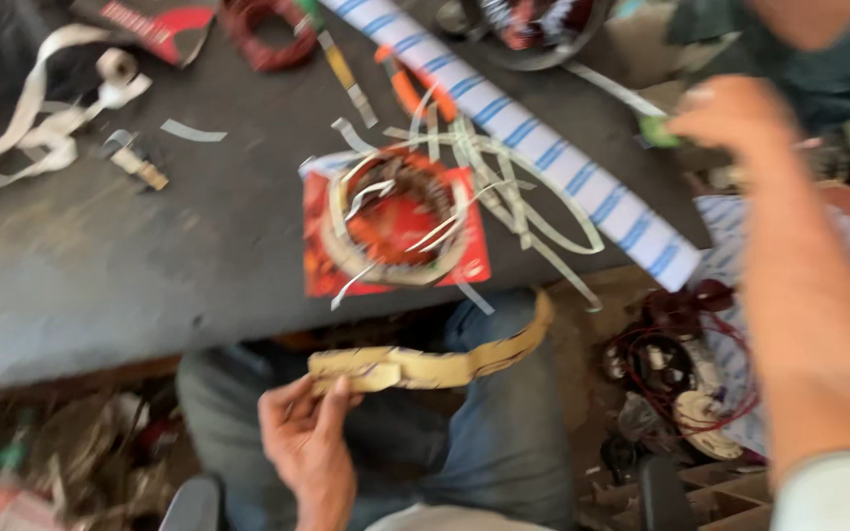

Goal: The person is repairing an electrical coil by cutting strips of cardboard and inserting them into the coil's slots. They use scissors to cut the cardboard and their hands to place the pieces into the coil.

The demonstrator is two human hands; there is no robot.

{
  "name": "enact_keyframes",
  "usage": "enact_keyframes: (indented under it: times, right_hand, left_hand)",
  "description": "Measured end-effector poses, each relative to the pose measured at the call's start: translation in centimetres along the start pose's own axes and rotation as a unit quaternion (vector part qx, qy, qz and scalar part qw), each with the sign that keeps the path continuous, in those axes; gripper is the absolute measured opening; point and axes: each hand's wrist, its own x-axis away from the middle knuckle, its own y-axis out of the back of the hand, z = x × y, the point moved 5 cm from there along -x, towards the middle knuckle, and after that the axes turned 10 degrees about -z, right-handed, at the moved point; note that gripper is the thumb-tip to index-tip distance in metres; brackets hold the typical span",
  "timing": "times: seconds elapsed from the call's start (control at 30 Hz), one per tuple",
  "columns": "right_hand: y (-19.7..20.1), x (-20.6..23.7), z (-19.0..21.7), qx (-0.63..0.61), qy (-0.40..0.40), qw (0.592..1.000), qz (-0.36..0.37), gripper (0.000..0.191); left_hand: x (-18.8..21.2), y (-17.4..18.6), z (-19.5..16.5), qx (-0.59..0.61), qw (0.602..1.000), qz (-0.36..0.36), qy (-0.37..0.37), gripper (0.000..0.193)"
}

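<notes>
My left hand (307, 447) is low in front of my lap and pinches one end of a tan, curved paper strip (445, 366), which arcs to the right under the table edge. My right hand (730, 113) reaches out to the table's far right edge, the forearm crossing the right side of the view. Its fingertips are at a small green object (654, 130); motion blur hides whether they grip it. On the dark table (150, 246) between the hands, a round wound coil ring (395, 216) with loose white strips rests on a red card (469, 265).
A long white roll with blue stripes (543, 147) lies diagonally across the table. White tape strips (41, 118) lie at the left, a red wire coil (268, 39) and an orange-handled tool (403, 88) at the back. Wire coils and parts (681, 379) litter the floor at right.
</notes>
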Motion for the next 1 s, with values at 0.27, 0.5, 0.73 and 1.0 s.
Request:
enact_keyframes:
  times: [0.27,0.5,0.73,1.0]
  right_hand:
    - [-1.5,6.5,-1.3,-0.351,0.027,0.919,0.177,0.028]
    - [-3.6,10.6,12.6,-0.584,-0.015,0.759,0.289,0.029]
    - [-4.0,32.8,12.8,-0.715,-0.062,0.582,0.383,0.050]
    - [-13.8,46.1,15.0,-0.582,-0.049,0.736,0.343,0.040]
  left_hand:
    - [-0.2,-0.7,-1.2,0.002,0.999,0.007,0.042,0.029]
    - [0.4,-1.4,-3.0,0.024,1.000,0.010,-0.010,0.028]
    - [0.3,-1.1,-2.7,0.041,0.999,-0.012,0.008,0.029]
    - [0.5,-2.6,-3.6,0.087,0.996,0.005,0.015,0.033]
